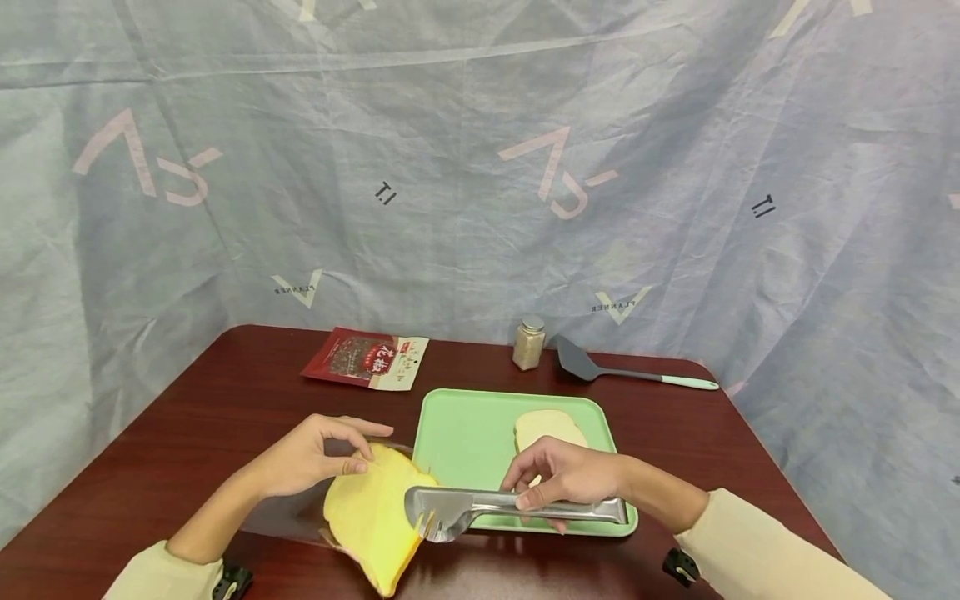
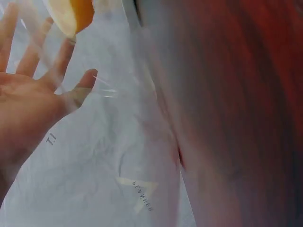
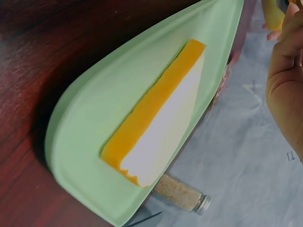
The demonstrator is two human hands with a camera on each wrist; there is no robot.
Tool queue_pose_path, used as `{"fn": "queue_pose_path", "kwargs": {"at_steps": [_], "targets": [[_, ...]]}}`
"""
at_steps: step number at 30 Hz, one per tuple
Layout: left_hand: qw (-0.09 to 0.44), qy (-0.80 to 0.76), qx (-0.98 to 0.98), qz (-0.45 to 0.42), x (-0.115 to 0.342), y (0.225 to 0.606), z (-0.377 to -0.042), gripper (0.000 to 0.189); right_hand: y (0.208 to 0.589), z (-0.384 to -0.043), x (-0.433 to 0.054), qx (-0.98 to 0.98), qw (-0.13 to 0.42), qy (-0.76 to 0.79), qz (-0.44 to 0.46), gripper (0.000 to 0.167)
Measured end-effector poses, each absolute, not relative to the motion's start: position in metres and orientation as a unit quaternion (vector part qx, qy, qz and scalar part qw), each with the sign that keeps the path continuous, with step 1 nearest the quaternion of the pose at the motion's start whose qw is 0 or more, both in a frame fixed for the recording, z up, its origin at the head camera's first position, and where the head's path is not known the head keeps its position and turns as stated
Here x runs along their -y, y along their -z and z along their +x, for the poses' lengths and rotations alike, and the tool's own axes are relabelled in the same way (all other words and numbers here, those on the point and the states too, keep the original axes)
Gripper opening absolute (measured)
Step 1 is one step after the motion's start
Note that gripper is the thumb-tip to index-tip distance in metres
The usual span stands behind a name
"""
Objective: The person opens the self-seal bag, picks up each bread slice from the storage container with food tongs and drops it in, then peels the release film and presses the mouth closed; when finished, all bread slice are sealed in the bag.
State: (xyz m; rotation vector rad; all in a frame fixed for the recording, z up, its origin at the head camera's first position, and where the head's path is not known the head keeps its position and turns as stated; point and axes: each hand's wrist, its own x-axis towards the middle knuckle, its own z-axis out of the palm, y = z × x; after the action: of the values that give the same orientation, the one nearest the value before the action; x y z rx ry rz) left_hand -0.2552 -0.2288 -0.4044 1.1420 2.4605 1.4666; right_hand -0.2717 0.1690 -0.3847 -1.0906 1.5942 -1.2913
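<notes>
From my seat I see the right hand (image 1: 558, 479) closed firmly around a pair of metal tongs (image 1: 491, 502), thumb along the upper arm, in the lower right of the frame. The far end of the tongs meets the right edge of a yellow bread slice (image 1: 371, 512); how firmly it bites there I can't tell. That slice is tilted at lower centre, its pointed corner towards the bottom edge.

The left hand (image 1: 322, 454), at lower left, is relaxed, grasping nothing that I can make out. My left wrist view shows its fingers spread well apart behind clear plastic film (image 1: 288, 515), with a corner of the bread close to one fingertip; contact there I can't confirm. In the head view the thumb and bent forefinger sit at the upper left of the slice, and the film spreads beneath it.

Right of centre, a green tray (image 1: 465, 437) lies on the dark red-brown surface (image 1: 187, 425) with a second slice (image 1: 551, 423) flat on it. My right hand and the tongs block part of that slice and the tray's lower edge. Beyond the tray stand a small jar (image 1: 528, 346) and, just right of it, a spatula (image 1: 592, 369) lying flat. A red packet (image 1: 363, 358) lies left of them. Grey cloth (image 1: 465, 242) fills the upper frame.
</notes>
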Motion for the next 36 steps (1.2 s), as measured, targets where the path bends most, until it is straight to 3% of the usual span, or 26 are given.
{"fn": "queue_pose_path", "kwargs": {"at_steps": [17,28,36], "targets": [[0.029,-0.531,-0.75,0.393,0.228,0.404,-0.252,0.012,0.386,-0.287,-0.168,-0.599,0.486,0.512,-0.377,0.039],[0.056,-0.555,-0.725,0.405,0.22,0.407,-0.252,0.012,0.382,-0.297,-0.162,-0.622,0.472,0.489,-0.389,0.031],[0.033,-0.543,-0.729,0.416,0.213,0.408,-0.25,0.011,0.383,-0.301,-0.154,-0.616,0.46,0.495,-0.406,0.028]]}}
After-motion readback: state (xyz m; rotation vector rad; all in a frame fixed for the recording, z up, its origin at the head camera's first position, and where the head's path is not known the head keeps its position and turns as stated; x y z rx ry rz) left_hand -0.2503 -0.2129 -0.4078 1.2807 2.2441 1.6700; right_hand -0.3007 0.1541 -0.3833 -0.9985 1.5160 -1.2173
